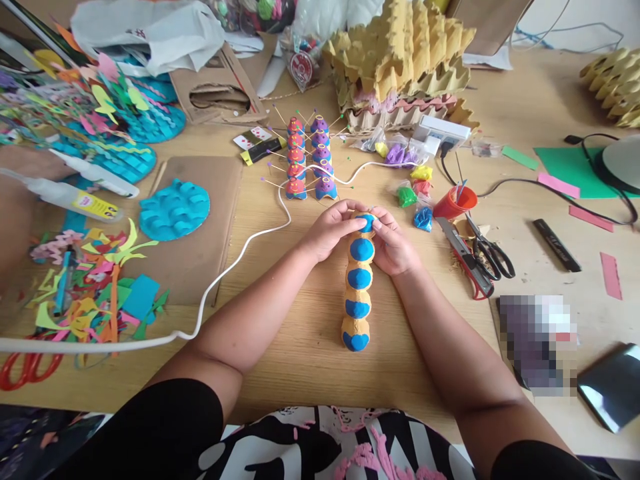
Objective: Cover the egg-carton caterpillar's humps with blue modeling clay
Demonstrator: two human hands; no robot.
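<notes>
A strip of egg carton (350, 293) lies lengthwise in front of me, its row of orange-tan bumps carrying blue clay patches. My left hand (336, 230) grips its far end from the left, with the thumb by the topmost blue patch (367, 223). From the right, my right hand (396, 245) pinches that same end, thumb and fingers against the blue clay. Beyond the hands stand two similar strips, one with red tops (296, 157) and one with purple tops (320, 152), both with pins sticking out sideways.
A white cable (240, 257) curves across the table left of my arm. Clay packets (423, 219), an orange cup (456, 202), a box cutter (465, 257) and scissors (493, 257) lie right. Paper scraps (95, 287) and a co-worker's blurred arm (20, 220) are left; egg trays (400, 60) stand behind.
</notes>
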